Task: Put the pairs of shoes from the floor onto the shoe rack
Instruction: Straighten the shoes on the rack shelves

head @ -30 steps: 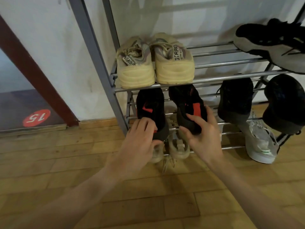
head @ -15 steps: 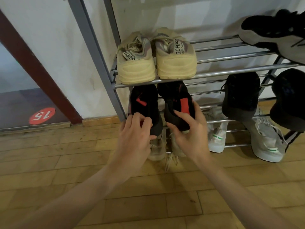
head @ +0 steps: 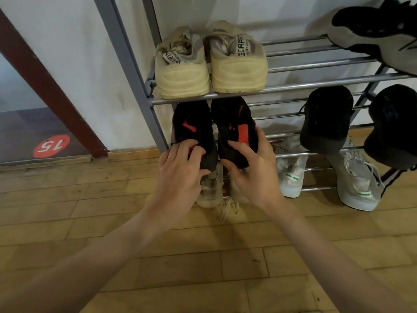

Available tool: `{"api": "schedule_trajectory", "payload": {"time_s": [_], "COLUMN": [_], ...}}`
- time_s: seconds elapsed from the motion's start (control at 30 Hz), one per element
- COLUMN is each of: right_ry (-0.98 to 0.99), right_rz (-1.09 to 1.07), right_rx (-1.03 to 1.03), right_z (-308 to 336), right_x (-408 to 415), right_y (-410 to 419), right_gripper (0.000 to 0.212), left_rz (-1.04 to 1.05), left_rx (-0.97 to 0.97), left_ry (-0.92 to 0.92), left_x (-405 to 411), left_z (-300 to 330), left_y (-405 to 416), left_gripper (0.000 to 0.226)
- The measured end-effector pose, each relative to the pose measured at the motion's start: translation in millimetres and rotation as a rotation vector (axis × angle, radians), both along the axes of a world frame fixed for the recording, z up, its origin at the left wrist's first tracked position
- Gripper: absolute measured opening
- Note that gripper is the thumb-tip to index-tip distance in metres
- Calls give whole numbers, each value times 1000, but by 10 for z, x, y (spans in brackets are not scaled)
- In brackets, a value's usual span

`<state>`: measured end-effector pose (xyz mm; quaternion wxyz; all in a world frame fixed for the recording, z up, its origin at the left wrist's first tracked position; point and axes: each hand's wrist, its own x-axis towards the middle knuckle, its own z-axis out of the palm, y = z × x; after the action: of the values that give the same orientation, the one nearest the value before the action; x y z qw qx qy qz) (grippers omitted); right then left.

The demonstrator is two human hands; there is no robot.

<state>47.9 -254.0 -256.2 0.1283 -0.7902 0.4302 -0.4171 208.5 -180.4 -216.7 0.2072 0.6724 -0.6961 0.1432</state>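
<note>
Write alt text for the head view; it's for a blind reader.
Two hands each hold a black-and-red shoe, left hand on the left shoe, right hand on the right shoe, at the rack's middle shelf. Beige shoes sit above.

The left hand (head: pixel 180 175) and right hand (head: pixel 252 172) each grip a black-and-red shoe (head: pixel 194 129) on the shoe rack (head: pixel 293 86), below cream sneakers (head: pixel 209 64).

Hands (head: pixel 180 175) cover black shoes' heels (head: pixel 209 161)
</note>
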Motion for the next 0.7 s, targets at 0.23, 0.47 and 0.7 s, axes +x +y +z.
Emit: {"api": "schedule_trajectory", "payload": {"time_s": [0.23, 0.47, 0.7], "right_ry": [-245, 172, 206], "right_rz": [-2, -55, -133], "right_rx": [-6, 261, 417], "right_z": [-116, -949, -1075], "right_x": [-319, -435, -189], "right_y": [284, 441, 158], "right_gripper": [48, 65, 81], "left_rz": [-106, -236, -84], "left_rx": [-227, 158, 356], "left_ry": [93, -147, -132], "left_x": [-1, 43, 127], "left_z": [-206, -1056, -1348], "left_y": [229, 345, -51], "left_gripper": [53, 42, 67]}}
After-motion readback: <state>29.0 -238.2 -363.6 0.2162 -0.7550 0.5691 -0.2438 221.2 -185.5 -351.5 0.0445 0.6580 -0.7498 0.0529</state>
